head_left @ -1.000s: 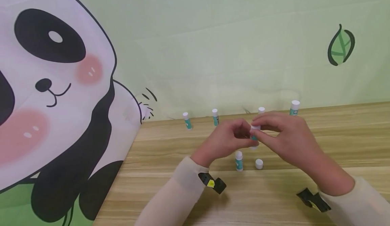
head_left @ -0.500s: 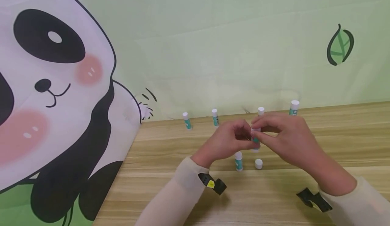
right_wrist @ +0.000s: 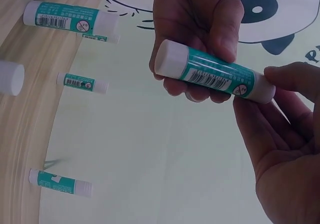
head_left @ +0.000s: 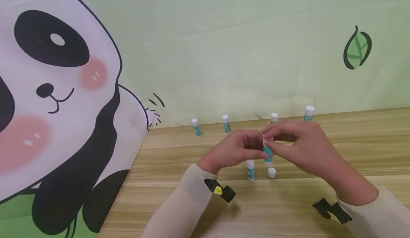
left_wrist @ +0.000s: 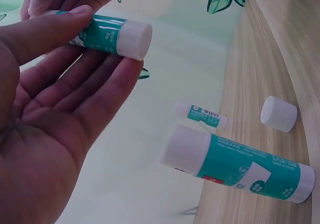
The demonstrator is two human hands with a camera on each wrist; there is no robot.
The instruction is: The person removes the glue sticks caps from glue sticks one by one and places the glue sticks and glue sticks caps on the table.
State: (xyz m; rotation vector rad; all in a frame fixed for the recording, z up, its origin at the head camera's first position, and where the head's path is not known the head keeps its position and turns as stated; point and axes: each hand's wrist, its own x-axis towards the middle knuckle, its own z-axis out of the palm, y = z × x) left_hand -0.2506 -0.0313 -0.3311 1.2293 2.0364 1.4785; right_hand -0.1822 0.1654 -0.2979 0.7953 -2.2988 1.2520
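Observation:
Both hands hold one teal-and-white glue stick (head_left: 268, 156) above the table. My left hand (head_left: 235, 148) pinches its teal barrel between thumb and fingers. The thumb and fingertips of my right hand (head_left: 304, 145) grip the white cap end. In the right wrist view, the held glue stick (right_wrist: 212, 74) tilts, with its barcode showing. Just below the hands, another glue stick (head_left: 251, 172) stands upright on the table. A loose white cap (head_left: 272, 172) lies to its right, and shows in the left wrist view as a short white cap (left_wrist: 279, 114).
Along the back of the wooden table (head_left: 179, 202) stand several glue sticks: one at left (head_left: 196, 128), another (head_left: 226, 124), a partly hidden one (head_left: 274, 117) behind the hands, and one at right (head_left: 309, 113). A panda backdrop (head_left: 224, 52) rises behind.
The held glue stick has come down slightly, and more of its barrel shows. My left hand has shifted a little to the left and its thumb is lower. The standing sticks have not moved.

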